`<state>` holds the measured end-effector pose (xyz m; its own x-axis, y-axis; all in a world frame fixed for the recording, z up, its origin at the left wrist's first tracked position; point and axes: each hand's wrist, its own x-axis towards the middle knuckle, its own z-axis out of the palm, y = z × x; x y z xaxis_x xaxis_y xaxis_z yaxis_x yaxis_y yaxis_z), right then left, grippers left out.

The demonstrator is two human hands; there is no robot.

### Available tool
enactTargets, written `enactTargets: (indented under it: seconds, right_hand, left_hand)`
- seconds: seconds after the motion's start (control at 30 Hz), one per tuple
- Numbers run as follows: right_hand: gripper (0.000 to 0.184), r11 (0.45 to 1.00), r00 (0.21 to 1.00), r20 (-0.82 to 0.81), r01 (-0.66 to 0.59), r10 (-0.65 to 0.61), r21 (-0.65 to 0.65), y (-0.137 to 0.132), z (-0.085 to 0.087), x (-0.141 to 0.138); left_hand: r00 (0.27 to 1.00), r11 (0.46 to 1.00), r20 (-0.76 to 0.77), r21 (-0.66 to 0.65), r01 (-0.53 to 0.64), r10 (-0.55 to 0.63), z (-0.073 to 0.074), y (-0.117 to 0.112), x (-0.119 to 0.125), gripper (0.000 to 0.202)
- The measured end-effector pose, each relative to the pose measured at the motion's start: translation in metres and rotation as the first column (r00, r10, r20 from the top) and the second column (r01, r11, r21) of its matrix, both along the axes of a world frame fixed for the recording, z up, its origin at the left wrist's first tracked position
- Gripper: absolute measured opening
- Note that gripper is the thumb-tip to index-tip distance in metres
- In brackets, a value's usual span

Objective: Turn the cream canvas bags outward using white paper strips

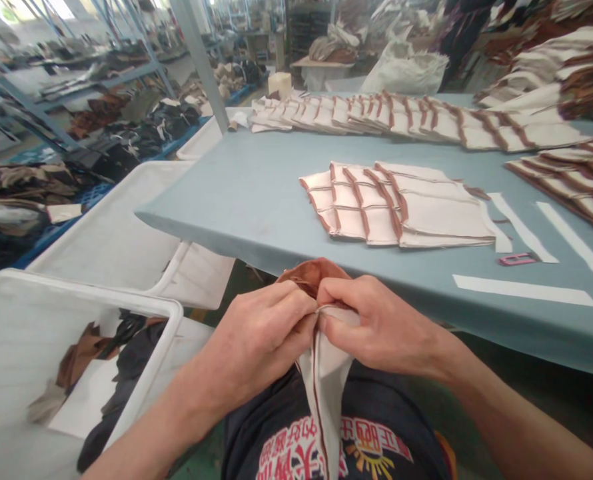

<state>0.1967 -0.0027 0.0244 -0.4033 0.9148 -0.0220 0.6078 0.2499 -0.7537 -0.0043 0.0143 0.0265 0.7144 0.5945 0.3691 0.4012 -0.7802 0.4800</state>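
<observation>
Both my hands pinch one sewn fabric piece (329, 373) in front of my body. Its cream side with a dark seam hangs down over my dark printed apron, and its brown side bulges up at the table edge. My left hand (264, 327) is closed on the piece from the left. From the right, my right hand (376, 320) grips it between thumb and fingers, close against the left one. The fingertips partly hide the seam between them. Ahead on the table lies a fanned stack of similar cream pieces (426, 200) with brown edges.
A blue-grey table (226, 193) spans the front. On its right lie white strips (526, 291) and a small pink-framed tool (518, 259). A long row of fabric pieces (406, 117) runs along the back. White bins (174, 310) stand at left, one holding scraps. Another person (464, 40) stands behind.
</observation>
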Motion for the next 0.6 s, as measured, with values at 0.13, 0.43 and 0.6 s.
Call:
enactTargets:
  seconds: [0.13, 0.43, 0.6]
  right_hand:
    - [0.007, 0.999, 0.999, 0.025, -0.026, 0.027, -0.022, 0.0, -0.001, 0.001]
    - [0.009, 0.996, 0.976, -0.216, -0.038, 0.019, -0.086, 0.002, -0.003, 0.004]
    - [0.008, 0.926, 0.894, -0.443, -0.109, -0.068, -0.361, -0.005, -0.016, 0.008]
  left_hand:
    - [0.999, 0.997, 0.029, 0.075, 0.02, -0.022, -0.007, 0.0, -0.001, 0.013]
    - [0.995, 0.963, 0.022, 0.255, 0.085, -0.093, -0.012, 0.007, -0.006, 0.012]
    - [0.972, 0.925, -0.135, 0.304, 0.226, -0.193, -0.01, 0.008, -0.012, 0.018]
